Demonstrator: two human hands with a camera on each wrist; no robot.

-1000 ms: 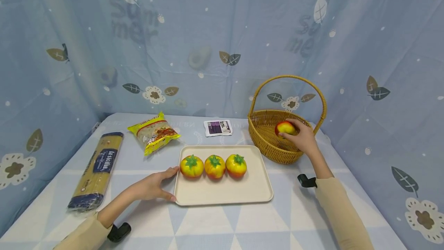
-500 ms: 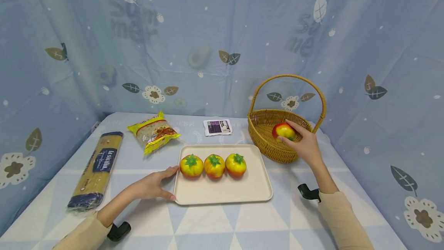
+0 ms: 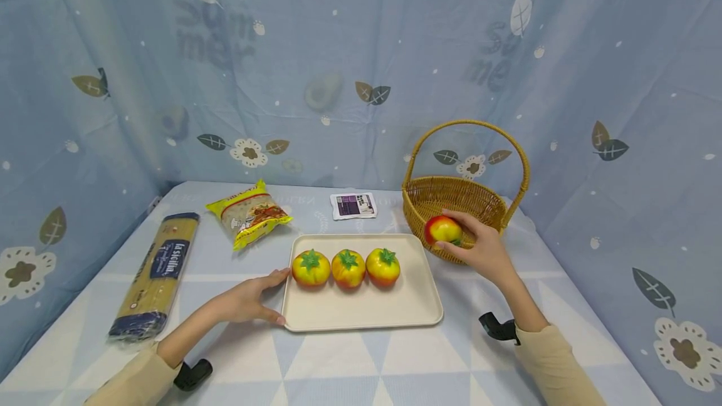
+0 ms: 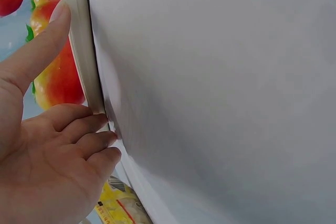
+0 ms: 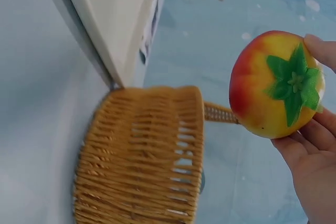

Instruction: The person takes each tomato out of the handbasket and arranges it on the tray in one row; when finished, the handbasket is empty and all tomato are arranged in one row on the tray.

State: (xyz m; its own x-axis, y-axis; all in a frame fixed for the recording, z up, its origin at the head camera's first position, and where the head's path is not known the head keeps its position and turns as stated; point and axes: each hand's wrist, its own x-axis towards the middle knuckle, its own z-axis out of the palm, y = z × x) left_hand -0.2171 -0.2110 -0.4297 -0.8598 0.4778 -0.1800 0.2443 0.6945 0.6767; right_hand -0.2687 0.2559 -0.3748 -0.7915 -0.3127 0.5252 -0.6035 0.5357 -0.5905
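My right hand point(image 3: 479, 249) pinches a red-and-yellow toy tomato point(image 3: 442, 230) between thumb and fingers, above the front left rim of the wicker basket point(image 3: 414, 218). Its green leaf cap faces the right wrist camera, where the tomato point(image 5: 270, 85) is seen whole. Along the left edge of a cream tray point(image 3: 361, 315), my left hand point(image 3: 248, 299) rests with thumb and fingers spread, touching the rim. In the left wrist view, the thumb lies against the tray rim point(image 4: 81, 35). Three similar toy tomatoes point(image 3: 349, 269) stand in a row on the tray.
A pack of spaghetti point(image 3: 158, 274) lies at the left, beside a yellow food bag point(image 3: 249, 215). A small white-and-purple packet point(image 3: 353, 206) lies behind the tray. The basket's tall handle point(image 3: 468, 123) arches up at the back right. Patterned curtains enclose the table.
My right hand has carried the toy tomato from inside the basket leftward and toward me, over the basket's front left rim. The left hand and tray have stayed in place.
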